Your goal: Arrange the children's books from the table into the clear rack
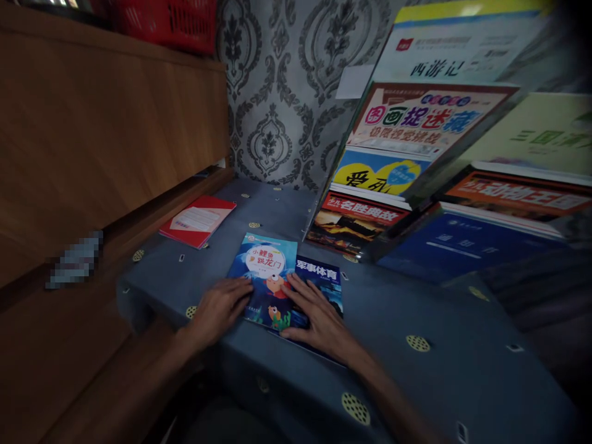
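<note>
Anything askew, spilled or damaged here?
Only minor: the fish-cover book overlaps the dark blue book unevenly, leaving the latter sticking out on the right. A pixelated patch at left hides whatever is there. I see no spill or damage.

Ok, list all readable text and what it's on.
"小鲤鱼跳龙门": carp picture book
"军事体育": navy book
"西游记": yellow-topped book
"图画捉迷藏": puzzle book
"极限视觉挑战": puzzle book
"爱死" (partly hidden): yellow-blue book
"少儿名胜典故": red-topped book
"三国演", cut off: pale-green book
"少儿动物王国": orange book
Blurred: text on blue book, red booklet; small print.
</note>
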The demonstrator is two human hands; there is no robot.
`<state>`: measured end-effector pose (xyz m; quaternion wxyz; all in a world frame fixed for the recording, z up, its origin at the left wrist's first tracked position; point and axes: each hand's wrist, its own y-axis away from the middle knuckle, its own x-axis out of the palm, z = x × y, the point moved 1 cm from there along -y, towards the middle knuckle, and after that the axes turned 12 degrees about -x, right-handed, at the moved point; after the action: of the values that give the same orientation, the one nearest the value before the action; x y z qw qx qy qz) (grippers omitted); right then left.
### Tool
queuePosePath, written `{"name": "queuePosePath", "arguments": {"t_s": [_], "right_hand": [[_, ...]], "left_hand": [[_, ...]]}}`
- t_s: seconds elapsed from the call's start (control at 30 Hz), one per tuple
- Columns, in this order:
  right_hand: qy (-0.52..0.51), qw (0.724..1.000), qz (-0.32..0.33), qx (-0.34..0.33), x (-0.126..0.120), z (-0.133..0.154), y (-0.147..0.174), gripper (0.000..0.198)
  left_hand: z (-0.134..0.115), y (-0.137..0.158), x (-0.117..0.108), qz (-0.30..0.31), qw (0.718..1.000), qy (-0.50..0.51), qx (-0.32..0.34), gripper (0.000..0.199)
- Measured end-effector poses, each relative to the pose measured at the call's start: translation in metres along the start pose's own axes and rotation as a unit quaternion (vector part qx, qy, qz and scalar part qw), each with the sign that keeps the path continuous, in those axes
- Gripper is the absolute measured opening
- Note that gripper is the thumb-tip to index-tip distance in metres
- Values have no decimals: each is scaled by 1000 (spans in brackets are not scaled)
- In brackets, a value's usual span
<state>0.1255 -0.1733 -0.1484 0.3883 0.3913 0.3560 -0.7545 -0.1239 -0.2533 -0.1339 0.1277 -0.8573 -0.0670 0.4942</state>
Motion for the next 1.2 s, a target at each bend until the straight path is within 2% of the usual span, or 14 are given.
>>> {"name": "queuePosePath", "arguments": {"t_s": [0.1, 0.23, 0.47, 0.57, 0.83, 0.97, 1.2], "right_hand": [[-3, 1000, -2, 3, 1, 0, 0, 89], [-2, 1000, -11, 1, 1, 0, 0, 89], [8, 1000, -5, -3, 2, -2, 0, 90], [13, 1000, -11, -9, 4, -3, 0, 91], [18, 1000, 9, -3, 0, 1, -1, 90], [20, 1000, 1, -11, 1, 0, -1, 91], [18, 1000, -1, -8, 3, -3, 2, 94]], "left_hand": [[18, -12, -5, 1, 998, -50, -41, 30], [26, -22, -4, -8, 997, -54, -56, 30], [28, -20, 0, -16, 995, -69, -63, 32], [28, -24, -1, 1, 993, -92, -77, 36], [21, -69, 0, 55, 975, -151, -151, 46], [23, -82, 6, 41, 976, -150, -152, 44], [27, -83, 12, 15, 979, -144, -140, 43]]}}
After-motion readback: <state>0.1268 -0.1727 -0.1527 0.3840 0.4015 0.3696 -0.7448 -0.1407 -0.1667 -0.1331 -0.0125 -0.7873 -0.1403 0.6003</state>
